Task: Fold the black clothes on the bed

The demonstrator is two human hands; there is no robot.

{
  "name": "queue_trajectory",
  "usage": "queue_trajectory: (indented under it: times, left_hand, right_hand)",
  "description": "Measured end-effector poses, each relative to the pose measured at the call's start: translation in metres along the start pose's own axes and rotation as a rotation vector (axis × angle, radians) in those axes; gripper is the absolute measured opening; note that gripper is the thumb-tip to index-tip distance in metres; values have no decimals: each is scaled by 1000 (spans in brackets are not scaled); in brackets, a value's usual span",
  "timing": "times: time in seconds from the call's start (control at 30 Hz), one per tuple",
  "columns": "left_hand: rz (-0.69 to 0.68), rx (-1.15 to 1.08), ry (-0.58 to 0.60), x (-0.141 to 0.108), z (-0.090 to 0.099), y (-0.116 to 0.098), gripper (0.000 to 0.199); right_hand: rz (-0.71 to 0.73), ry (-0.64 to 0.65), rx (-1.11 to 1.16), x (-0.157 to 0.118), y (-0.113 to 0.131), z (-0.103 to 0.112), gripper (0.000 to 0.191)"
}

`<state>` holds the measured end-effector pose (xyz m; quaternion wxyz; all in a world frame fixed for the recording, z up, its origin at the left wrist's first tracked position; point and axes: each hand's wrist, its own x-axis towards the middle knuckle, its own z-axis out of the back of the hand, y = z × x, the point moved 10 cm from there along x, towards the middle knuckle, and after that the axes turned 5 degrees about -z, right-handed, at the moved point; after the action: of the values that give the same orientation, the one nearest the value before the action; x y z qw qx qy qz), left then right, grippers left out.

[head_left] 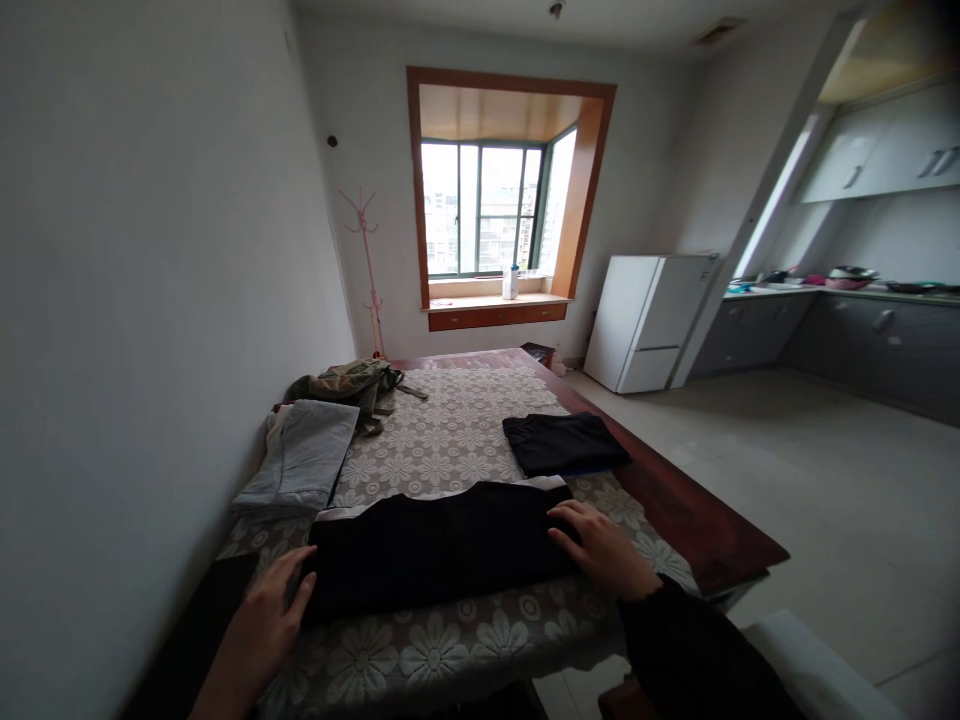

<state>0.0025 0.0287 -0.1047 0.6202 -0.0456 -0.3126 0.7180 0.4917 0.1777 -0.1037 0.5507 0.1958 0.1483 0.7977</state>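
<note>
Head view: a black garment (442, 550), folded into a wide strip with a pale band along part of its far edge, is laid flat across the near part of the desk (705, 510), on a flower-patterned lace cloth (435, 650). Its left end is touched by the left hand (266, 610), thumb parted wide from the bent fingers. Its right end is covered by the right hand (600, 550), palm down, thumb and fingers likewise spread; a black sleeve is seen on that arm. Beyond, on the right, a second dark folded garment (566, 443) is placed near the desk's right edge. On the left, a grey folded garment (307, 460) is set near the wall, with a camouflage backpack (349, 385) placed just behind it. Farther off, a pink coat rack (367, 250), a window (487, 200) and, right, a white fridge (660, 310) are seen.
</note>
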Motion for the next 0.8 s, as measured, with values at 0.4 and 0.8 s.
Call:
queue_trajectory:
  times: [0.4, 0.8]
  left_hand:
    - [28, 112, 70, 47, -33, 1, 38]
    - [180, -694, -109, -24, 12, -7, 42]
  right_hand:
    - [-86, -292, -15, 22, -28, -25, 49]
    - [11, -243, 737, -47, -34, 28, 22]
